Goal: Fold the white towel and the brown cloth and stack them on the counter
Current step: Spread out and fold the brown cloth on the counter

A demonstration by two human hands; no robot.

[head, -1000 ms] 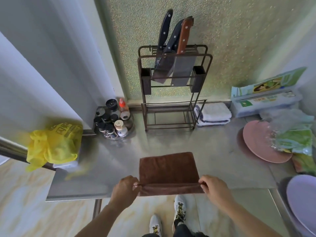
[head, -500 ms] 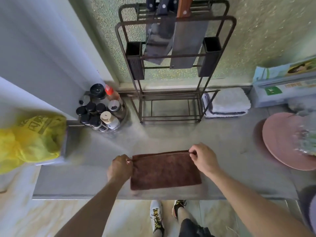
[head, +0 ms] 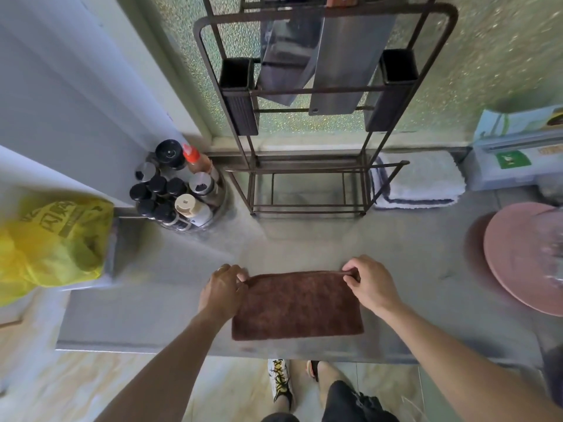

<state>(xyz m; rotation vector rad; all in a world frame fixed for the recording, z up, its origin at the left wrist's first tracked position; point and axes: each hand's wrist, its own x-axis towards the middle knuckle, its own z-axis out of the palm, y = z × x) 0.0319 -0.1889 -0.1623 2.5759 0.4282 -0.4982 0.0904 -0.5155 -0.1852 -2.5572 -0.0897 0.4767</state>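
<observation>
The brown cloth (head: 298,306) lies folded in a flat rectangle near the front edge of the steel counter (head: 304,242). My left hand (head: 222,289) pinches its far left corner. My right hand (head: 370,281) pinches its far right corner. Both hands rest on the cloth's far edge, pressed down to the counter. The white towel (head: 422,181) sits folded at the back right, partly behind the foot of the knife rack.
A dark metal knife rack (head: 320,117) with cleavers stands at the back. A cluster of spice bottles (head: 176,190) is back left. A yellow plastic bag (head: 51,239) hangs at the left. A pink plate (head: 518,257) and boxes (head: 518,153) lie at the right.
My hands carried the cloth's near edge up and over to its far edge, halving the cloth. The camera has leaned closer to the counter.
</observation>
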